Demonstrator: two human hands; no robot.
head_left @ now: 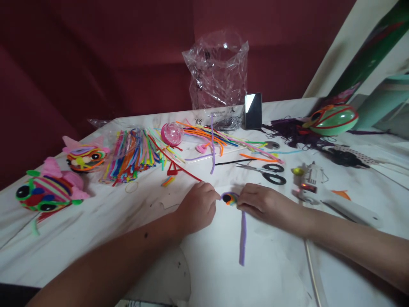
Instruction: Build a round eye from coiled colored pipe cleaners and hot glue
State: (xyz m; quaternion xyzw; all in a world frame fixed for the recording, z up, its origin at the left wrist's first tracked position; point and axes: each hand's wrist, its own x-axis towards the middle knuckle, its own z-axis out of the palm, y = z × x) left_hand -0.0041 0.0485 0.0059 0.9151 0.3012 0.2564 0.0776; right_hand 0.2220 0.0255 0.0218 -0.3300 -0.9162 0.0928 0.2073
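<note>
Near the middle of the table, my right hand (260, 200) is closed around the side of a small round eye piece (228, 198). The piece has a black centre with coloured rings, and a purple pipe cleaner (243, 238) wraps its edge and hangs down below my fingers. On the other side, my left hand (200, 205) is pinched close to the piece's left edge, where a bit of purple shows at the fingertips. Its grip on the purple pipe cleaner is partly hidden. Black-handled scissors (271, 174) lie just beyond my right hand.
At the left sit two colourful fish-like figures (53, 189). Behind my hands are bundled pipe cleaners (137, 155), a clear plastic bag (220, 72) and a phone (253, 111). To the right lie a glue gun (345, 207) and a green lantern (335, 119) with dark tassels.
</note>
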